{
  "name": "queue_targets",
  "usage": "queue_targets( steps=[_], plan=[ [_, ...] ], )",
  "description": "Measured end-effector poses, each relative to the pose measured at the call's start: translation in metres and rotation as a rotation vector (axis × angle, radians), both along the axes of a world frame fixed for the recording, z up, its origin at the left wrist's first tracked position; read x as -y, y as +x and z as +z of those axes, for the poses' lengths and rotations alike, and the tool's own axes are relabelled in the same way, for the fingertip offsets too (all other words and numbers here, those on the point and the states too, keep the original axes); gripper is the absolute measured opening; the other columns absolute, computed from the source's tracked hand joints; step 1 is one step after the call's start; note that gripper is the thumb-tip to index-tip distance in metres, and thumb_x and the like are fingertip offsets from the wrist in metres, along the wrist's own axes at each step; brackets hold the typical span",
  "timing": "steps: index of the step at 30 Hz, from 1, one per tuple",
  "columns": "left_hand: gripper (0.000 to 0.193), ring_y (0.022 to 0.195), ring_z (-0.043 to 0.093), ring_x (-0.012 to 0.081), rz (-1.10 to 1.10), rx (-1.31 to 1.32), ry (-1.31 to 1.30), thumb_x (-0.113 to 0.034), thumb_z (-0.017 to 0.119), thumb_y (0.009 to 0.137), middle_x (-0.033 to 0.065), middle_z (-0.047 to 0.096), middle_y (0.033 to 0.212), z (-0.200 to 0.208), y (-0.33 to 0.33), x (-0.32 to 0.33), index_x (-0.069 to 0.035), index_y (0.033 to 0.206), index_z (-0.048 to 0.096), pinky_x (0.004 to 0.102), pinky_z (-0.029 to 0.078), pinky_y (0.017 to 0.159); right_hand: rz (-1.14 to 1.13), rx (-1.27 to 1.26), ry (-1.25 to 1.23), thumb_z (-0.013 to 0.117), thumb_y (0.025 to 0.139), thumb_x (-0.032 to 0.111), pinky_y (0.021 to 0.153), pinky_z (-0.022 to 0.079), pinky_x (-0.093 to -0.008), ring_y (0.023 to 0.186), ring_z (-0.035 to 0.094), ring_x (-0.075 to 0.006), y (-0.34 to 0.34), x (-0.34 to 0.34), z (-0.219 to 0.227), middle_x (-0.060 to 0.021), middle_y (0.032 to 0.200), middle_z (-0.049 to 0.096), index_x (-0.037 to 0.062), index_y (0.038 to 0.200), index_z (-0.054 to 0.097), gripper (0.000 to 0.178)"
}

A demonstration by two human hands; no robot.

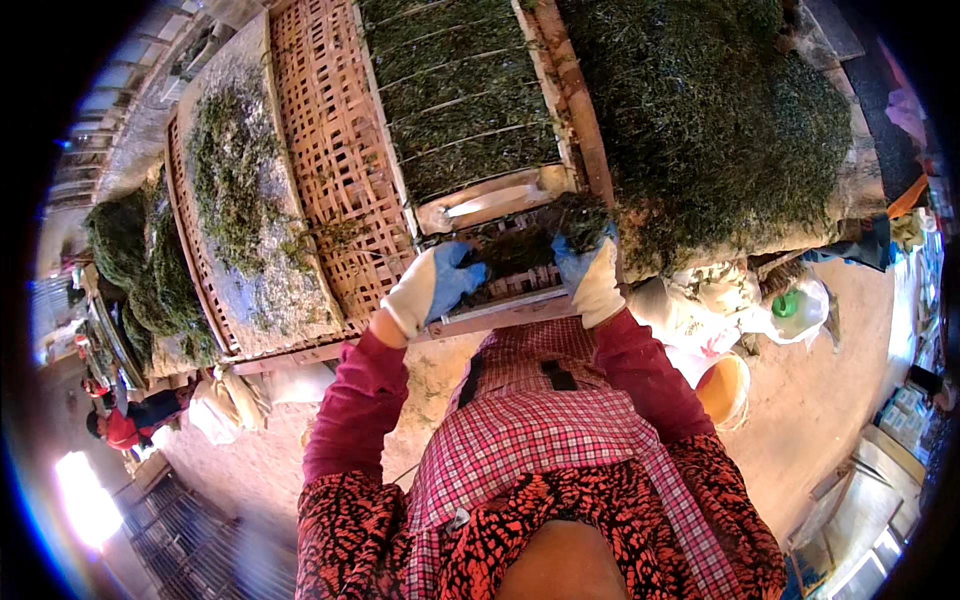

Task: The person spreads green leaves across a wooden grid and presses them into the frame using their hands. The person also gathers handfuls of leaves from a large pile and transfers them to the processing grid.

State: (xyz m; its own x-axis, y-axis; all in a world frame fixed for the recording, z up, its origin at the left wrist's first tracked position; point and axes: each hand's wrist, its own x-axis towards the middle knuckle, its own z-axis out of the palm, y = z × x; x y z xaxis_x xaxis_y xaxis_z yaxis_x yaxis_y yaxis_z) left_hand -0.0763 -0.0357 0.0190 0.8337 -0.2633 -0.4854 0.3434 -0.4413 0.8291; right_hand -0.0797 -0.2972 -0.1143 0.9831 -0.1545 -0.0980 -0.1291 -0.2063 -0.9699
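Head view: the leafy clump (582, 216) sits at the near-right corner of the frame (550, 184), grasped by the right hand (586, 268); the left hand (447, 283), curled by its near-left corner, holds I cannot tell what. Likely light, soft, crumbly: cup loosely underneath.

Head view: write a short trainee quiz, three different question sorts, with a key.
1. Which is nearer the dark green leafy clump at the pale wooden frame's lower right corner: A, the blue-and-white gloved left hand; B, the similarly gloved right hand?
2. True or false: a flat brown woven lattice panel lies left of that frame.
3. Fill in: the pink-and-black cloth apron has a ____ pattern.
Key: 1 B; 2 true; 3 checked.
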Motion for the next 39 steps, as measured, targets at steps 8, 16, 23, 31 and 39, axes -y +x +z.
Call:
queue_targets(
  steps=[8, 16, 23, 31, 39],
  plan=[
    [0.041, 0.098, 0.065, 0.0405, -0.036, 0.385, 0.614, -0.036, 0.061, 0.090, 0.0212, 0.068, 0.109, -0.013, 0.017, 0.043, -0.003, 0.114, 0.067, 0.0465, 0.052, 0.087, -0.180, -0.076, -0.188, 0.067, 0.091, 0.015, 0.094, 0.049, -0.0339, 0.110, 0.059, -0.0206, 0.037, 0.028, 0.007, -0.0064, 0.127, 0.063, 0.0023, 0.127, 0.056, 0.040],
    [0.040, 0.092, 0.066, 0.0401, 0.000, 0.299, 0.564, -0.036, 0.064, 0.088, 0.0238, 0.069, 0.098, -0.004, 0.013, 0.025, -0.001, 0.105, 0.070, 0.0451, 0.053, 0.083, -0.101, -0.088, -0.606, 0.081, 0.076, 0.035, 0.098, 0.048, -0.0381, 0.111, 0.060, -0.0320, 0.054, 0.101, 0.010, -0.0187, 0.123, 0.062, 0.0035, 0.128, 0.057, 0.065],
    [0.034, 0.076, 0.066, 0.0355, 0.085, 0.279, 0.471, -0.027, 0.069, 0.087, 0.0225, 0.070, 0.086, -0.033, 0.006, 0.001, 0.003, 0.102, 0.069, 0.0400, 0.052, 0.072, -0.112, -0.239, -0.208, 0.067, 0.089, 0.022, 0.092, 0.054, -0.0345, 0.102, 0.064, -0.0275, 0.061, 0.092, 0.116, -0.0176, 0.125, 0.063, 0.0056, 0.123, 0.062, 0.039],
    [0.039, 0.077, 0.066, 0.0255, 0.089, 0.240, 0.493, -0.026, 0.069, 0.089, 0.0198, 0.072, 0.093, -0.037, 0.006, -0.016, 0.005, 0.112, 0.066, 0.0353, 0.052, 0.074, 0.562, -0.172, -0.371, 0.064, 0.091, 0.021, 0.081, 0.052, -0.0404, 0.086, 0.065, -0.0359, 0.058, -0.006, 0.101, -0.0235, 0.100, 0.069, -0.0006, 0.107, 0.067, 0.027],
    [0.033, 0.083, 0.063, 0.0158, 0.290, 0.161, 0.122, -0.003, 0.070, 0.085, 0.0107, 0.072, 0.104, -0.030, -0.010, -0.062, 0.006, 0.117, 0.063, 0.0273, 0.052, 0.080, 0.546, -0.126, -0.408, 0.065, 0.090, 0.021, 0.081, 0.051, -0.0431, 0.099, 0.061, -0.0454, 0.057, -0.011, 0.094, -0.0269, 0.100, 0.066, -0.0001, 0.109, 0.066, 0.028]
  ],
)
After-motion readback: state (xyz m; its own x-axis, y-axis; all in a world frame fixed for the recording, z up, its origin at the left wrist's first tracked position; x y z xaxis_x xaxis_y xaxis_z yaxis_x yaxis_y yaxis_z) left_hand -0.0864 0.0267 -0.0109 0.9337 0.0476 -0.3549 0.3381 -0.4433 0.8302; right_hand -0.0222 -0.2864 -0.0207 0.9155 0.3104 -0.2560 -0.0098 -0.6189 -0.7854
